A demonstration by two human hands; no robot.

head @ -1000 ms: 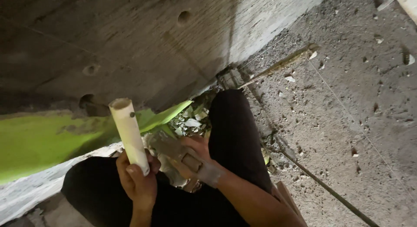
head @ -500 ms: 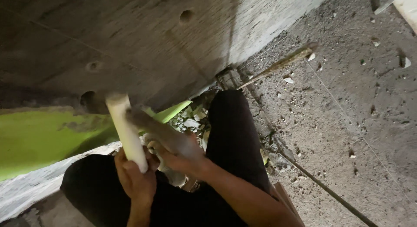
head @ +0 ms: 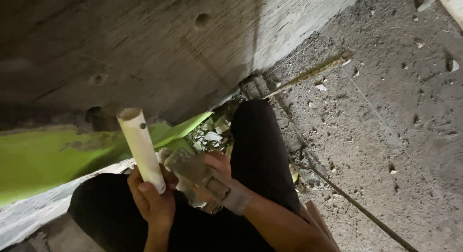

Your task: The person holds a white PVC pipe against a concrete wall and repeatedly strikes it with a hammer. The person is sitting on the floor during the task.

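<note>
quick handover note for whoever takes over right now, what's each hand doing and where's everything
Left hand: closed round the lower end of a short cream pipe, held near upright, open top towards the concrete wall.
Right hand: gripping a grey, mortar-caked tool just right of the pipe; what kind of tool is unclear.
Around: person crouched, dark trousers; green sheet at the wall base, rubble in the gap, steel bars lying on the rough concrete floor.
Done: pipe and tool both in hand.
Left: pipe not set into or against anything yet.
</note>
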